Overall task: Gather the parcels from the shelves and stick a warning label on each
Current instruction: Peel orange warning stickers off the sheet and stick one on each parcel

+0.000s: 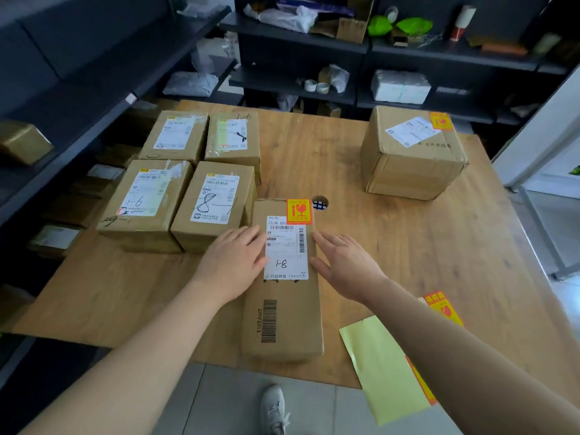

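A long cardboard parcel (pixel 284 321) lies lengthwise at the near edge of the wooden table (pixel 423 246), with a white shipping label and an orange warning label (pixel 299 211) on its far end. My left hand (pixel 233 262) rests flat on the parcel's left side, fingers straight. My right hand (pixel 345 265) lies open against its right side. Several smaller parcels (pixel 182 189) stand grouped at the left, with no warning labels visible on them. A large parcel (pixel 411 152) at the far right carries an orange label.
A yellow backing sheet (pixel 379 365) and orange warning labels (pixel 442 306) lie at the near right edge. A cable hole (pixel 320 203) sits mid-table. Dark shelves (pixel 298 39) with bags, tape rolls and boxes run along the back and left. My shoe (pixel 273 409) shows below.
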`<action>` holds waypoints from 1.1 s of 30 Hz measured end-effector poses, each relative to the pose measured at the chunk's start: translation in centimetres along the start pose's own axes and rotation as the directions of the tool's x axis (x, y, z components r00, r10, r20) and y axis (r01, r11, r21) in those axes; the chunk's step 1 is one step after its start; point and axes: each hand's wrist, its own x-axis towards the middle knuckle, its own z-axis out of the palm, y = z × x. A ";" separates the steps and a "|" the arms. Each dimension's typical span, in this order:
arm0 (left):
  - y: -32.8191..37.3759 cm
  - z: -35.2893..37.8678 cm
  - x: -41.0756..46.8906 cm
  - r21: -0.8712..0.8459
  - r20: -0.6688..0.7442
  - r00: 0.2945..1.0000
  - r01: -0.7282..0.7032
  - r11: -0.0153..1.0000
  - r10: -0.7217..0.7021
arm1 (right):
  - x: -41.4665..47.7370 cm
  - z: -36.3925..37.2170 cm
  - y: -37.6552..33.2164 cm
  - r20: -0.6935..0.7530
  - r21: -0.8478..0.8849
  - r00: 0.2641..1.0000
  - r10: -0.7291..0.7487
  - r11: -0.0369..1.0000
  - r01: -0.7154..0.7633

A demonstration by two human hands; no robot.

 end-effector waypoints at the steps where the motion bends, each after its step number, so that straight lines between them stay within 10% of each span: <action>1: 0.4 -0.2 -0.9 0.013 0.017 0.998 0.054 0.998 -0.055 | -0.6 0.0 -0.3 0.006 0.017 1.000 0.005 1.000 -0.005; 9: 3.7 0.4 -6.1 -0.384 0.161 0.939 0.343 0.857 -0.304 | -6.0 2.5 -1.2 0.038 0.163 0.999 0.002 0.987 -0.008; 33: 0.6 -5.2 26.1 -0.468 0.034 0.994 0.107 0.877 -0.104 | 15.3 -10.3 10.9 -0.132 0.383 0.913 0.385 0.870 -0.312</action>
